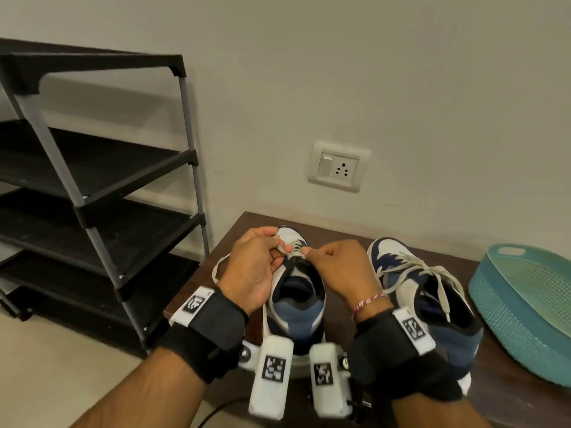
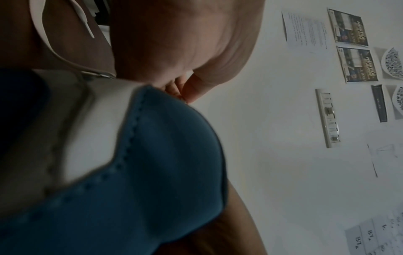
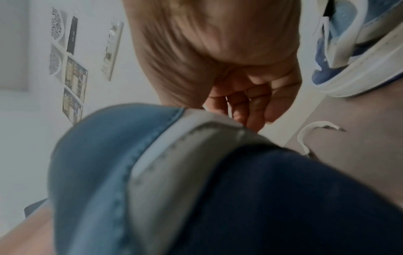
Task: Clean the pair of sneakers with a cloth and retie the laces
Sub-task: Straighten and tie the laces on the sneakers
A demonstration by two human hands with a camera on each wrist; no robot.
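Two blue-and-white sneakers stand on a dark wooden table (image 1: 506,384), toes to the wall. Over the left sneaker (image 1: 298,307) my left hand (image 1: 262,261) pinches a white lace end (image 1: 282,247) above the eyelets. My right hand (image 1: 335,264) pinches the other lace end close beside it. A loose lace loop (image 1: 217,268) trails off the left side. The right sneaker (image 1: 432,291) sits apart with its laces (image 1: 411,265) lying loose over it. Both wrist views show the left sneaker's blue heel (image 2: 152,172) (image 3: 104,155) close up, with curled fingers beyond. No cloth is in view.
A teal plastic basket (image 1: 525,307) stands at the table's right end. A black shelf rack (image 1: 92,186) stands on the floor to the left. A wall socket (image 1: 338,168) sits above the table. A dark cable (image 1: 213,415) runs by the table's front edge.
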